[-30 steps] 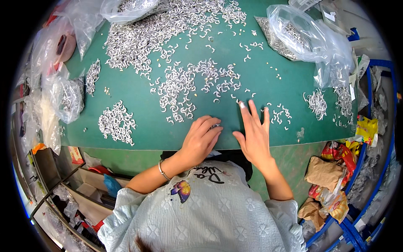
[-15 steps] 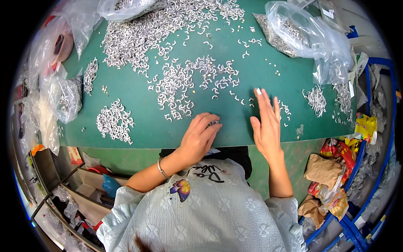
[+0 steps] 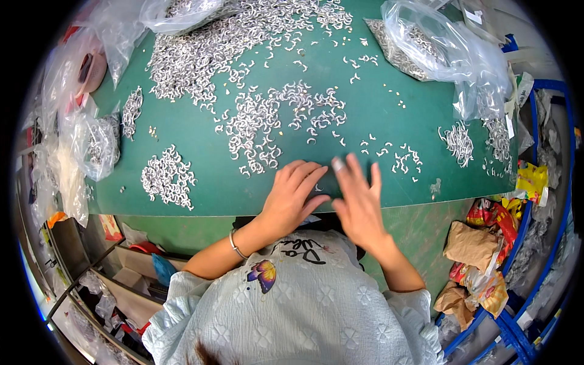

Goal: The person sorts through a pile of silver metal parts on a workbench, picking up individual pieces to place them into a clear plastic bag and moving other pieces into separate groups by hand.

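Small crescent-shaped silver metal pieces [image 3: 252,125] lie loosely spread on the green tabletop [image 3: 210,143]. My left hand [image 3: 291,198] rests by the near table edge, its fingers stretched out and thumb apart. Just beyond that thumb, a single crescent piece [image 3: 318,188] lies on the table between my hands. My right hand [image 3: 362,210] is close on the other side, fingers spread and fingertips smeared by motion; I see nothing held in it. A small group of crescents [image 3: 406,159] lies to the right of it.
A large heap of crescents [image 3: 194,61] covers the far left. Smaller piles lie at the near left [image 3: 167,179] and right [image 3: 457,145]. Clear plastic bags [image 3: 477,91] with pieces stand at the edges. Right of the table is a blue-framed rack [image 3: 569,158].
My right hand has moved left, close to my left hand, uncovering several crescents. My left fingers have straightened from a curl, and a single crescent now shows on the table between the hands.
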{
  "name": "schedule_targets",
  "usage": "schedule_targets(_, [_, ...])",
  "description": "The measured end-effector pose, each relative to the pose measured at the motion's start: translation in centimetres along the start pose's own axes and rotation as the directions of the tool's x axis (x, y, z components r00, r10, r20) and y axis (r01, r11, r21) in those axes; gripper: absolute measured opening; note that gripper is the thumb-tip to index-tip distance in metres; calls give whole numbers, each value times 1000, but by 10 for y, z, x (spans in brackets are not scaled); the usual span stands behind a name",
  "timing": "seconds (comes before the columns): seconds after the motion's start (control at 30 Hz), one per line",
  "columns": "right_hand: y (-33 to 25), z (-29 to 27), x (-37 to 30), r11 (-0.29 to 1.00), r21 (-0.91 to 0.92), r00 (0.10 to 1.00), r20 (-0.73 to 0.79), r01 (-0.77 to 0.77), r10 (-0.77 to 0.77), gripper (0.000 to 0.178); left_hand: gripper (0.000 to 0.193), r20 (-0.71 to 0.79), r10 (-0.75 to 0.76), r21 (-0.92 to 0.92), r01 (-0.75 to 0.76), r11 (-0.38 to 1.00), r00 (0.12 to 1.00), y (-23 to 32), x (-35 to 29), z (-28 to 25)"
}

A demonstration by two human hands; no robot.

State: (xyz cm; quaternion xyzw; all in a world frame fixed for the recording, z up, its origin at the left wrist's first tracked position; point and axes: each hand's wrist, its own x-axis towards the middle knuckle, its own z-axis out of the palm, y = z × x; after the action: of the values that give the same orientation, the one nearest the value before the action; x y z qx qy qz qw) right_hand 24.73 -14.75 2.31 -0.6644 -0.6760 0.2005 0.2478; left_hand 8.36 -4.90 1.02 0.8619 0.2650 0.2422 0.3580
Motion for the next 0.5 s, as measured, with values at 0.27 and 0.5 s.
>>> schedule_targets(0.27, [8, -2, 34, 984, -177, 999, 11, -33, 36, 68, 26, 0, 86, 35, -86, 996, 996, -9, -7, 5])
schedule_targets(0.5, [9, -5, 29, 990, -126, 989, -140, -69, 51, 66, 27, -12, 66, -10, -66, 998, 998, -6, -4, 4])
